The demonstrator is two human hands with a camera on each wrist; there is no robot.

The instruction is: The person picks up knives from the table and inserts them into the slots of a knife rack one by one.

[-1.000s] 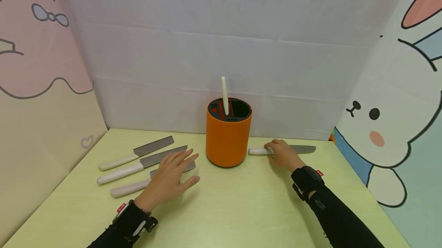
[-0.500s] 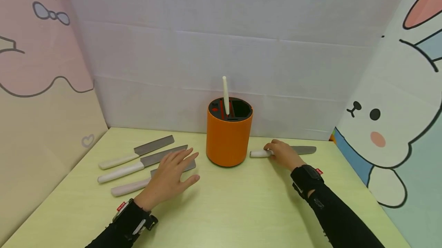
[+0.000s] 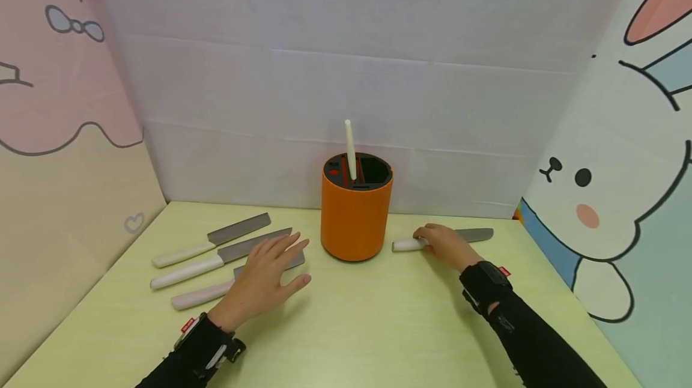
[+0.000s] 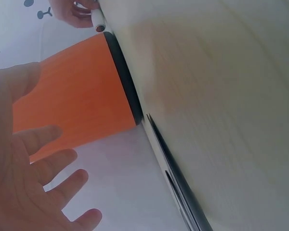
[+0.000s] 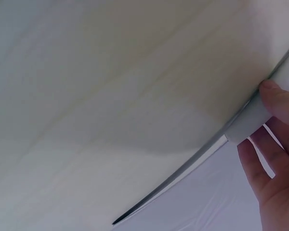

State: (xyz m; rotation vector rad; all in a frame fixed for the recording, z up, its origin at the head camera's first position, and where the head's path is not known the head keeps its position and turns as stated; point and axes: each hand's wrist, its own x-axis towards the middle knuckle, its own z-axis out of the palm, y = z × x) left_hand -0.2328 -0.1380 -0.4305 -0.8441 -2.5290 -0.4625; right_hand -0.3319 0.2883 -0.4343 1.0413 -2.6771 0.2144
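My right hand [image 3: 446,245] pinches the white handle of a knife [image 3: 476,234] lying right of the orange round knife block [image 3: 355,226]. In the right wrist view, the thumb lies on one side of the handle [image 5: 253,120] and the fingers on the other; the blade points away from the hand. My left hand [image 3: 262,283], fingers spread, hovers over the left-hand knives with nothing in its grasp. It partly hides the nearest knife [image 3: 202,296]. Beyond that lie a middle knife [image 3: 189,272] and a far broad-bladed knife [image 3: 238,230], all white-handled with grey blades.
A white handle [image 3: 351,151] sticks up from the block's black slotted top [image 3: 375,172]. The pale yellow table [image 3: 367,328] meets a white sheet [image 3: 303,106] at the back. Printed cartoon panels [image 3: 584,244] flank both sides.
The right-hand knife's handle end has swung slightly toward me and to the right, with the right hand dipping a little. The left hand and the other knives stay in place.
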